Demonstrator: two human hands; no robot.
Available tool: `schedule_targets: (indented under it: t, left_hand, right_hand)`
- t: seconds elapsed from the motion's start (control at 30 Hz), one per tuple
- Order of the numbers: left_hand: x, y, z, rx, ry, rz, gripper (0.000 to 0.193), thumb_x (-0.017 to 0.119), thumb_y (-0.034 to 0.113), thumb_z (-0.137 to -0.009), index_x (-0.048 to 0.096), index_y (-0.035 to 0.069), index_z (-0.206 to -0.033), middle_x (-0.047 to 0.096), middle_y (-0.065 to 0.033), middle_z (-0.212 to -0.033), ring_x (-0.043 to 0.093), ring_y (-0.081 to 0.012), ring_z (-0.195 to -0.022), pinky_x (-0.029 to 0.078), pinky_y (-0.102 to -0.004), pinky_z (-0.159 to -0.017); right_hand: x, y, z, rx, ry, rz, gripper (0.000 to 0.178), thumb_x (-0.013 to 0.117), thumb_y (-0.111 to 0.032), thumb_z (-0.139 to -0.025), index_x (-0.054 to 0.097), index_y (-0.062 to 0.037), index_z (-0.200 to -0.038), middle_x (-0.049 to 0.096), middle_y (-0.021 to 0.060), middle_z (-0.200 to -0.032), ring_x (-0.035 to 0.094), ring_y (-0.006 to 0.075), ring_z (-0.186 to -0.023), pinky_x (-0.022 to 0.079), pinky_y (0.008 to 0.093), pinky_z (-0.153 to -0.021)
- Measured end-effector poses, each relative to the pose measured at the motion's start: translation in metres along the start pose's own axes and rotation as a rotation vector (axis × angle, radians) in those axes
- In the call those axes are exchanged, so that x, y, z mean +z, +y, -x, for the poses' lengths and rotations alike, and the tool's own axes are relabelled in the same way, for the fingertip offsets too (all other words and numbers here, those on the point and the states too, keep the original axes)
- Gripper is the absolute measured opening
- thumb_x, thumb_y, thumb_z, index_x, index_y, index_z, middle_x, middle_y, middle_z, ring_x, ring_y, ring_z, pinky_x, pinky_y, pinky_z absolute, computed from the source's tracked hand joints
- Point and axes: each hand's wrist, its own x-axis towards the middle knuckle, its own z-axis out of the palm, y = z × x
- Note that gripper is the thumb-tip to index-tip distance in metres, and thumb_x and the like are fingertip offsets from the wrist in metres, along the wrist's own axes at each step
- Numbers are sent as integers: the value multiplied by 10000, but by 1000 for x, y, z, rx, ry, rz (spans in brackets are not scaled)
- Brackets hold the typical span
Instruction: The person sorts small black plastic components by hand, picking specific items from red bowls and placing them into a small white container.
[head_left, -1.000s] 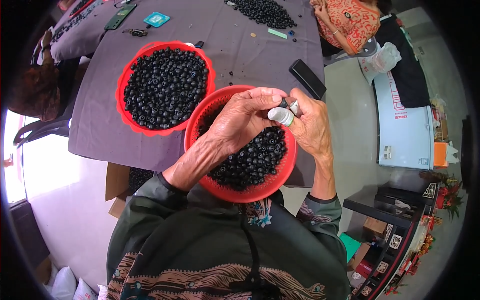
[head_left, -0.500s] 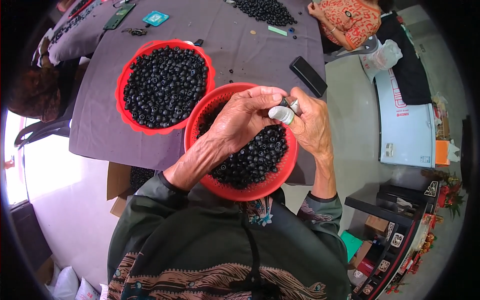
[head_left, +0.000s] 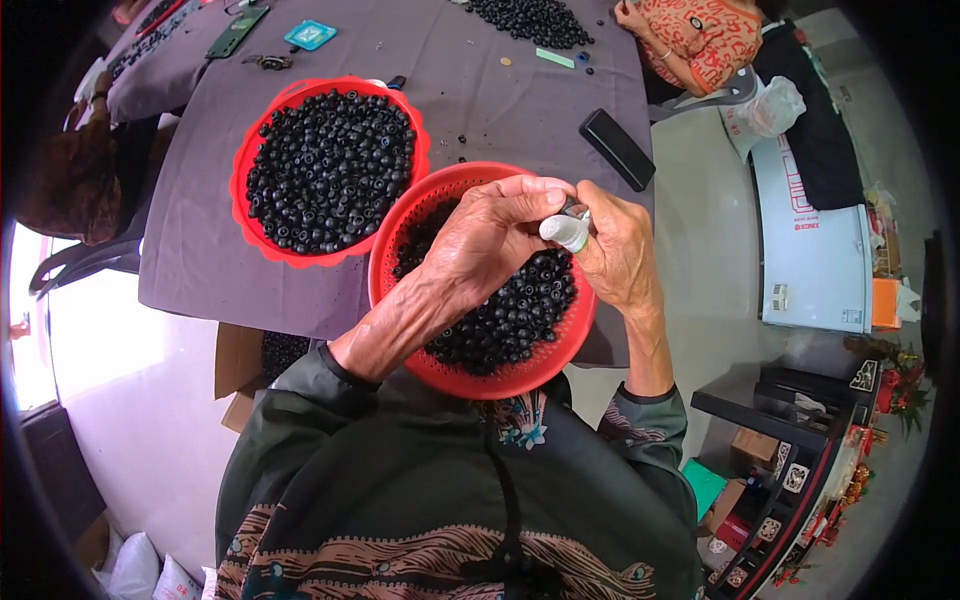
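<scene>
Above a red perforated basket (head_left: 577, 330), half filled with small round black pieces with holes (head_left: 510, 320), my two hands meet at the fingertips. My left hand (head_left: 475, 235) is closed, thumb and fingers pinching a small black piece (head_left: 572, 209) that is mostly hidden. My right hand (head_left: 625, 250) is closed against it from the other side. White tape or a cover wraps its thumb (head_left: 566, 232). Something small and pale shows between the right fingers, too covered to make out.
A scalloped red tray (head_left: 240, 200) heaped with black pieces stands left of the basket on the grey cloth (head_left: 200, 240). A black case (head_left: 616, 150) lies to the right. More pieces (head_left: 530, 22) are piled at the far side, near another person's arm (head_left: 670, 62). A cardboard box (head_left: 235, 360) sits below.
The wrapped right thumb has turned slightly over the small black piece, hiding more of it. Both hands otherwise stay in the same place.
</scene>
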Motion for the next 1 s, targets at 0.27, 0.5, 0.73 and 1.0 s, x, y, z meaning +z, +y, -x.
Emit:
schedule_targets:
  t: [0.27, 0.5, 0.73, 1.0]
  left_hand:
    - [1, -1, 0, -11, -28, 16, 166, 550, 74, -826, 579, -51, -931, 600, -103, -875, 565, -174, -802, 440, -322, -781]
    - [-2, -1, -2, -43, -42, 35, 175, 548, 77, -825, 578, -51, -939, 600, -102, -882, 564, -177, -827, 433, -336, -802]
    - [-2, 0, -1, -24, -1, 22, 162, 549, 68, -825, 576, -45, -938, 601, -97, -875, 567, -176, -823, 441, -332, -796]
    - [-2, -2, 0, 23, 15, -21, 137, 543, 41, -825, 577, -46, -926, 598, -83, -857, 569, -163, -799, 450, -298, -769]
  right_hand:
    - [-6, -4, -2, 32, 7, 2, 509, 662, -482, -687, 427, -31, -671, 456, 100, -529, 487, 292, -475, 384, 348, -442]
    - [-6, -3, -5, 54, -19, -24, 556, 661, -530, -653, 419, -31, -664, 458, 101, -534, 491, 283, -478, 385, 344, -447]
    - [-4, -5, -4, 48, -25, -8, 499, 665, -464, -690, 422, -29, -668, 461, 105, -553, 479, 292, -484, 372, 351, -445]
    - [2, -1, 0, -20, 41, 19, 484, 673, -429, -700, 406, -29, -648, 442, 101, -538, 461, 285, -467, 361, 353, -432]
